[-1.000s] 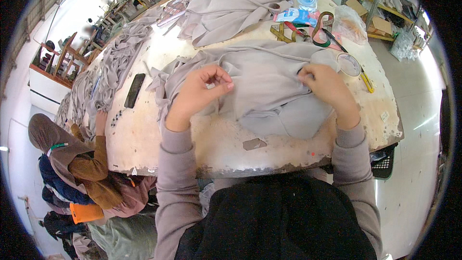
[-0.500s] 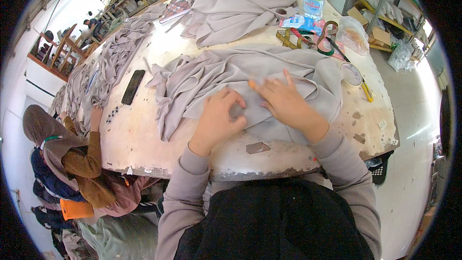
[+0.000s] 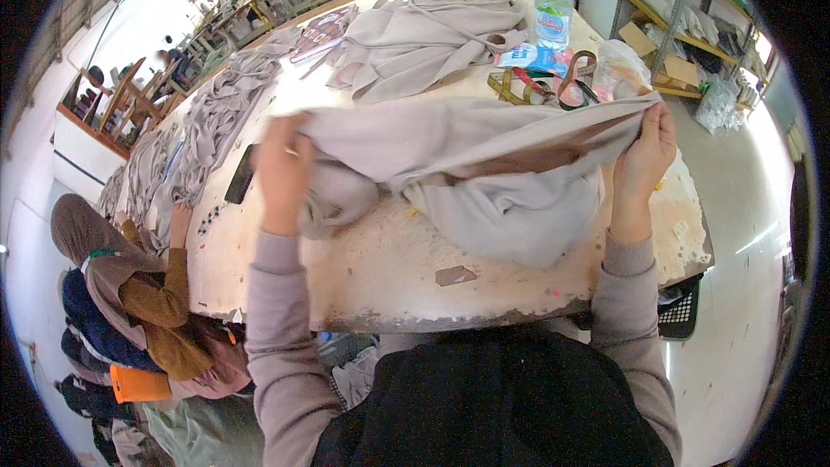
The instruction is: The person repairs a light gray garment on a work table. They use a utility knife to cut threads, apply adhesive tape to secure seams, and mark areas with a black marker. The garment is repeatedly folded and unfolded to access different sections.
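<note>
A grey-beige fabric piece [image 3: 406, 134] is stretched above the table between my two hands, with its lower folds sagging onto the tabletop. My left hand [image 3: 284, 175], a little blurred, closes on its left end. At the right end, my right hand [image 3: 645, 154] pinches the upper corner between bent fingers and thumb. Between the raised edge and the lower layer a darker brownish gap shows. Just left of my left hand lies a black phone [image 3: 241, 175], partly covered by the hand.
Beyond are a second fabric heap [image 3: 424, 35], a water bottle [image 3: 553, 9], a blue-white packet [image 3: 532, 58] and a coiled measuring tape [image 3: 575, 78]. More fabric [image 3: 216, 112] runs along the left, where a co-worker [image 3: 130, 285] works. A scrap [image 3: 456, 276] lies near the worn front edge.
My hands, earlier close together over the fabric lying on the table, have moved wide apart. They now hold the fabric lifted and stretched between them.
</note>
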`<state>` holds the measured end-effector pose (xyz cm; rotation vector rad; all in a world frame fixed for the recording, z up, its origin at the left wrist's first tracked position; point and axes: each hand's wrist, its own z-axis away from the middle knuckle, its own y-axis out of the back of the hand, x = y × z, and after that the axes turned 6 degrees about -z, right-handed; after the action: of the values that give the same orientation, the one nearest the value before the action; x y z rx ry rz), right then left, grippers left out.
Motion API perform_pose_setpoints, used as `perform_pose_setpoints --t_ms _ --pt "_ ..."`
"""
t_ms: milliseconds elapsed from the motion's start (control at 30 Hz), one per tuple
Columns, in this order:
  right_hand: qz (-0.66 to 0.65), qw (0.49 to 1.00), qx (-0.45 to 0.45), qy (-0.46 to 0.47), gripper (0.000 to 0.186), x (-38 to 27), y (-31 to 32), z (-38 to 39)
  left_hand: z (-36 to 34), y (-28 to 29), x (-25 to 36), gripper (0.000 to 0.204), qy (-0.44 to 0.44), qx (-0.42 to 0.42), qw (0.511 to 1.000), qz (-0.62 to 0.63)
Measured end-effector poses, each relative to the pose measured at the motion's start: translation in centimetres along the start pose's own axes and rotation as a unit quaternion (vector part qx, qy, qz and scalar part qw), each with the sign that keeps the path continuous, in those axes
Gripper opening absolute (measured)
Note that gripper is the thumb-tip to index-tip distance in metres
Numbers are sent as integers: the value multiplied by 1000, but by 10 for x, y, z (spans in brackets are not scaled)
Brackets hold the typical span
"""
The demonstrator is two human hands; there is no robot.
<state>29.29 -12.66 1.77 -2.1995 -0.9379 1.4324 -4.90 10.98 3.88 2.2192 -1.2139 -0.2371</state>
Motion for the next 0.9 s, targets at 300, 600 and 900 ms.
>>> perform_pose_setpoints --t_ms 300,600,900 --pt "-26 998 -52 38 25 18 8 -7 -81 -1 -15 23 6 -206 978 -19" --pt "24 999 -19 42 24 14 7 -8 13 -63 123 39 -153 -309 934 89" --pt "300 935 8 187 18 9 25 -36 19 -21 76 21 135 -556 702 424"
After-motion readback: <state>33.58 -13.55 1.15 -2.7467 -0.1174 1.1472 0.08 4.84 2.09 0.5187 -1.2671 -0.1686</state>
